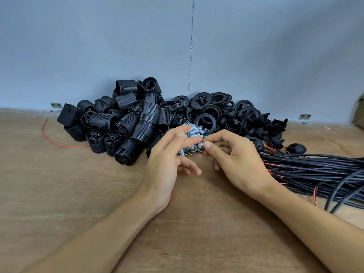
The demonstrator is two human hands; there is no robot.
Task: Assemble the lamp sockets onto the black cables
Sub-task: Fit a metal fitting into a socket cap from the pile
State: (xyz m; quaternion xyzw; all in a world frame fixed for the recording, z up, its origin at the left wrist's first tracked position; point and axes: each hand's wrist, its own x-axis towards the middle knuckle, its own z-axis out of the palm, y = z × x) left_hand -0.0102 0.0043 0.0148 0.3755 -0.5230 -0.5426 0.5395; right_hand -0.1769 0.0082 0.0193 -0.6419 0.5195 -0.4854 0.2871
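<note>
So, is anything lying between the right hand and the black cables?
Nothing visible does. The right hand is at the screws, and the black cables lie just to its right on the table, their ends close beside it.

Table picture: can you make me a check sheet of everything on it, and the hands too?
Surface: wooden table.
Job's things: threaded socket bodies heaped at left; black rings heaped behind; socket caps at right; metal screws in the middle.
Clutter: loose red wire at left.
Hands: left hand open over the screws; right hand curled at the screws, pinch unclear.
Cables: black cables bundled at right, red inner wires showing.
Surroundings: grey wall; metal bracket at its foot.
</note>
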